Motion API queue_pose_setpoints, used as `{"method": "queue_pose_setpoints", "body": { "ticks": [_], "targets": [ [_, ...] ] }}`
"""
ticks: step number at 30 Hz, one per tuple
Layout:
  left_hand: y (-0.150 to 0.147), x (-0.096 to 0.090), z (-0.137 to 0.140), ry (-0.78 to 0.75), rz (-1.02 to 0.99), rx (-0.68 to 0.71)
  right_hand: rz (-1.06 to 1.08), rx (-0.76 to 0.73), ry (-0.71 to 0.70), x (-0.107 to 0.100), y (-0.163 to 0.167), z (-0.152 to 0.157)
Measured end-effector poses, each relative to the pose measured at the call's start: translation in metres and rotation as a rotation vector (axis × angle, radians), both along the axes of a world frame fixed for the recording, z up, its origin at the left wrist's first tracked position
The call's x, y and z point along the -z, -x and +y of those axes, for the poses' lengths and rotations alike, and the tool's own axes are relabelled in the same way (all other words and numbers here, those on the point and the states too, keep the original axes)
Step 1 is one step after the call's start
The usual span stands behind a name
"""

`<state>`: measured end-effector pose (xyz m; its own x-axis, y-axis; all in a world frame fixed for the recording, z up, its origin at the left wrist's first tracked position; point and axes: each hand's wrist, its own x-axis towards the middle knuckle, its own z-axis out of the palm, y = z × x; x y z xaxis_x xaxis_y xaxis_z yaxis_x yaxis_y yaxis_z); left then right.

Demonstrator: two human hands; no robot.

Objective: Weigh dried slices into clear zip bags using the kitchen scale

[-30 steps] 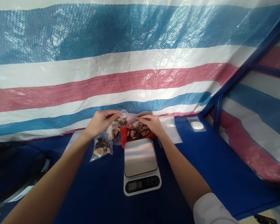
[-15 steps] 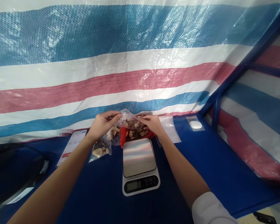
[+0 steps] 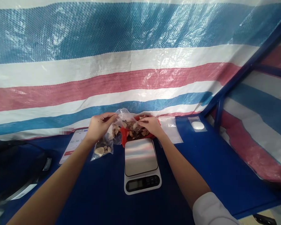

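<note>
A clear plastic bag [image 3: 123,115] with pale dried slices inside hangs between my two hands. My left hand [image 3: 99,125] pinches its upper left edge between thumb and fingers. At the bag's right side, the fingertips of my right hand [image 3: 151,126] are closed on it. Right below lies an open red bag [image 3: 124,137] full of brown and cream dried slices [image 3: 144,133]. A white kitchen scale [image 3: 141,160] with a bare metal plate stands nearer to me, its display showing no readable figure. Two small clear bags of slices, a front one [image 3: 102,150] and a rear one [image 3: 115,132], lie left of the red bag.
To the left, a phone [image 3: 71,147] showing a timer lies partly behind my forearm. Flat clear bags [image 3: 173,129] are at the right, then a white rounded object [image 3: 197,125] in a clear packet. A black item [image 3: 16,175] sits far left. Striped sheeting [image 3: 121,81] walls the back.
My left hand has shifted slightly left with the bag's edge, and the bag now slants more toward the right hand. The whole view has moved a little.
</note>
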<state>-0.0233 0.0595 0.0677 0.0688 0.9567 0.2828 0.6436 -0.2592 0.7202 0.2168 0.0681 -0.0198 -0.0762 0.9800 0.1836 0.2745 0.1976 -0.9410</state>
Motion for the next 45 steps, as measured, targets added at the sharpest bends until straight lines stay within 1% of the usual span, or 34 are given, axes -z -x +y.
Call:
{"method": "queue_pose_setpoints", "body": {
  "ticks": [1, 3, 10, 12, 14, 19, 27, 33, 37, 41, 45],
  "targets": [
    [0.000, -0.002, 0.000, 0.001, -0.012, -0.002, -0.007, -0.009, -0.010, 0.000, 0.001, 0.000],
    [-0.001, -0.004, 0.000, -0.006, -0.032, -0.005, 0.020, -0.031, 0.021, -0.001, 0.001, -0.001],
    [-0.002, -0.006, 0.002, -0.025, -0.035, 0.031, 0.286, -0.015, 0.276, -0.012, 0.000, -0.006],
    [-0.003, -0.009, 0.002, -0.037, -0.024, 0.030, 0.353, -0.021, 0.319, -0.015, -0.002, -0.007],
    [-0.004, -0.013, 0.002, -0.043, -0.012, 0.030, 0.378, -0.017, 0.322, -0.017, -0.003, -0.007],
    [-0.008, -0.017, 0.001, -0.057, -0.001, 0.040, 0.367, -0.024, 0.282, -0.020, -0.008, -0.007],
    [-0.012, -0.010, -0.001, 0.030, -0.047, 0.070, 0.374, -0.009, 0.308, -0.023, -0.016, -0.007],
    [-0.009, -0.004, 0.000, 0.013, -0.054, 0.078, 0.346, 0.002, 0.354, -0.021, -0.013, -0.007],
    [-0.008, -0.002, 0.002, -0.002, -0.033, 0.090, 0.315, -0.008, 0.344, -0.018, -0.005, -0.009],
    [-0.008, -0.004, 0.002, -0.016, -0.079, 0.073, 0.291, -0.034, 0.362, -0.017, -0.002, -0.010],
    [-0.009, -0.008, 0.003, -0.021, -0.142, 0.082, 0.305, -0.050, 0.315, -0.016, -0.005, -0.009]
  ]
}}
